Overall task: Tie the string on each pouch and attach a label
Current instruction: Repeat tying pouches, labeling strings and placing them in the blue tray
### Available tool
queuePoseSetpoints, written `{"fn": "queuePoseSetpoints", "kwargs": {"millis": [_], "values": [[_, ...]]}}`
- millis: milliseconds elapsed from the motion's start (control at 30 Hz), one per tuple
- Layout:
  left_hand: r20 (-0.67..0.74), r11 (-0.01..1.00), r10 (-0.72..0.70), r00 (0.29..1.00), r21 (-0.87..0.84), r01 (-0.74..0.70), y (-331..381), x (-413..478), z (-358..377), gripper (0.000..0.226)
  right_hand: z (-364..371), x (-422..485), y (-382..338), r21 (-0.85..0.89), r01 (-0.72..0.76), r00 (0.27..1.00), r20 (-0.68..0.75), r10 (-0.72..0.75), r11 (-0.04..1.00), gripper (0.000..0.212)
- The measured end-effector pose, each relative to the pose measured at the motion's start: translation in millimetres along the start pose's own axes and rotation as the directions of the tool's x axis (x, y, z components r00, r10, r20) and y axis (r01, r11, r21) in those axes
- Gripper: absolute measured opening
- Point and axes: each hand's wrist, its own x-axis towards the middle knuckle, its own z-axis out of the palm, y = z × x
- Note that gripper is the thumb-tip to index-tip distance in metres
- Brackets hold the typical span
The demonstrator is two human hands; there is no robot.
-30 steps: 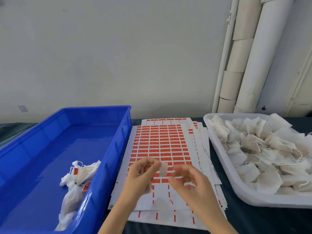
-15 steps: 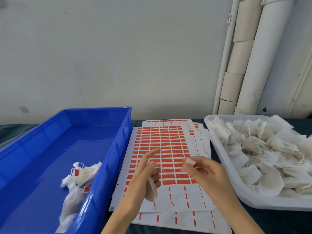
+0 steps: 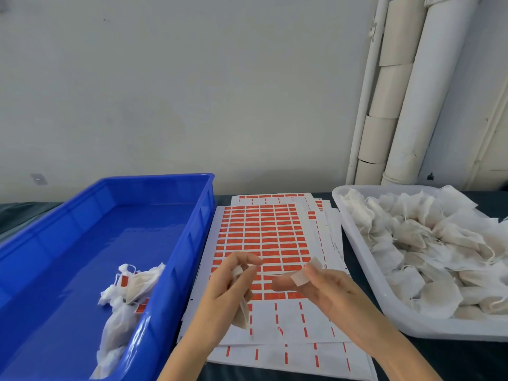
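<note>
The pouch in work hangs over the near part of the label sheet, above the rows already stripped of their red labels. The left hand holds it with curled fingers round its gathered top, and its body dangles below the palm. The right hand, over the same sheet on its right half, pinches a pale tab between thumb and forefinger. Whether that is a peeled label or a scrap of cloth cannot be told. A thin string seems to run between the two hands, though it is too fine to follow surely. The pouch looks light, soft and limp, a thin cloth that will crumple rather than resist, so it is best held at the neck, where the bunched fabric gives the fingers something firm. The string will likely slip unless pinched close to its end and kept taut. Left of the sheet stands a blue bin with a few labelled pouches in it. Right of the sheet a white tray holds a heap of loose pouches, so most of the task seems still to do.
</note>
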Motion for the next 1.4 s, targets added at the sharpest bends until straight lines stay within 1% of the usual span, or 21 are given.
{"fn": "queuePoseSetpoints", "kwargs": {"millis": [133, 200, 300, 367, 433, 500, 533, 567, 633, 700, 733, 767, 900, 1000, 1133, 1267, 1400], "values": [[-0.016, 0.982, 0.067, 0.998, 0.18, -0.063, -1.3, 0.4, 0.6, 0.005, -2.5, -1.9, -2.3, 0.056, 0.029, 0.999, 0.012, -0.03, 0.998, 0.051], [-0.004, 0.963, 0.101, 0.995, 0.251, -0.097, -0.7, -0.1, 1.2, 0.005, -4.1, -2.2, -2.6, 0.069, 0.037, 0.999, 0.009, -0.038, 0.997, 0.049], [0.009, 0.942, 0.126, 0.992, 0.313, -0.122, 0.4, -1.2, 1.4, 0.005, -7.2, -2.8, -2.1, 0.085, 0.015, 1.0, 0.025, -0.017, 0.996, 0.043], [0.003, 0.936, 0.133, 0.991, 0.328, -0.126, 1.6, -2.6, 0.3, 0.006, -10.0, -3.5, -3.6, 0.05, 0.012, 0.999, 0.029, -0.013, 0.999, 0.04], [0.01, 0.933, 0.147, 0.989, 0.331, -0.142, 4.6, -4.9, -2.4, 0.006, -14.9, -2.3, -6.8, 0.029, 0.033, 0.999, -0.04, -0.032, 0.999, 0.033], [0.065, 0.924, 0.157, 0.986, 0.344, -0.169, 10.3, -8.2, -5.0, 0.007, -20.5, 0.9, -9.2, 0.07, 0.036, 0.986, -0.164, -0.024, 0.997, 0.028], [0.113, 0.915, 0.158, 0.981, 0.356, -0.188, 13.8, -10.0, -5.4, 0.008, -21.9, 2.5, -9.8, 0.086, 0.027, 0.981, -0.196, -0.01, 0.996, 0.03], [0.166, 0.904, 0.157, 0.974, 0.373, -0.209, 17.5, -11.8, -5.0, 0.009, -21.7, 3.7, -10.7, 0.09, 0.009, 0.979, -0.203, 0.009, 0.996, 0.031], [0.261, 0.885, 0.156, 0.953, 0.391, -0.252, 25.1, -14.8, -0.9, 0.008, -17.8, 5.0, -13.0, 0.07, -0.017, 0.984, -0.178, 0.029, 0.997, 0.026], [0.304, 0.884, 0.167, 0.938, 0.375, -0.279, 30.7, -16.9, 5.0, 0.008, -12.4, 5.5, -15.0, 0.068, -0.024, 0.988, -0.152, 0.034, 0.997, 0.032], [0.306, 0.887, 0.179, 0.935, 0.362, -0.288, 32.1, -17.5, 7.6, 0.01, -9.9, 5.8, -15.3, 0.082, -0.025, 0.988, -0.147, 0.037, 0.996, 0.036], [0.298, 0.891, 0.192, 0.935, 0.347, -0.293, 32.9, -17.7, 9.6, 0.01, -7.1, 5.4, -15.4, 0.102, -0.025, 0.99, -0.136, 0.038, 0.995, 0.035], [0.226, 0.922, 0.217, 0.95, 0.272, -0.275, 33.0, -15.8, 13.1, 0.011, 3.3, 2.3, -16.9, 0.189, -0.045, 0.996, -0.07, 0.059, 0.981, 0.016], [0.163, 0.939, 0.201, 0.966, 0.249, -0.238, 32.7, -13.7, 13.2, 0.008, 6.5, 0.0, -19.1, 0.212, -0.072, 0.992, -0.09, 0.093, 0.975, 0.013], [0.122, 0.953, 0.163, 0.979, 0.239, -0.189, 31.7, -11.9, 13.3, 0.017, 8.8, -0.9, -21.7, 0.217, -0.08, 0.989, -0.104, 0.104, 0.973, 0.009], [0.114, 0.956, 0.15, 0.982, 0.235, -0.173, 29.7, -11.6, 13.3, 0.02, 9.3, -0.3, -22.7, 0.223, -0.083, 0.989, -0.102, 0.108, 0.971, 0.01], [0.09, 0.958, 0.127, 0.988, 0.247, -0.146, 25.8, -10.7, 14.2, 0.021, 9.3, 0.6, -20.7, 0.263, -0.092, 0.988, -0.092, 0.12, 0.96, 0.016]]}}
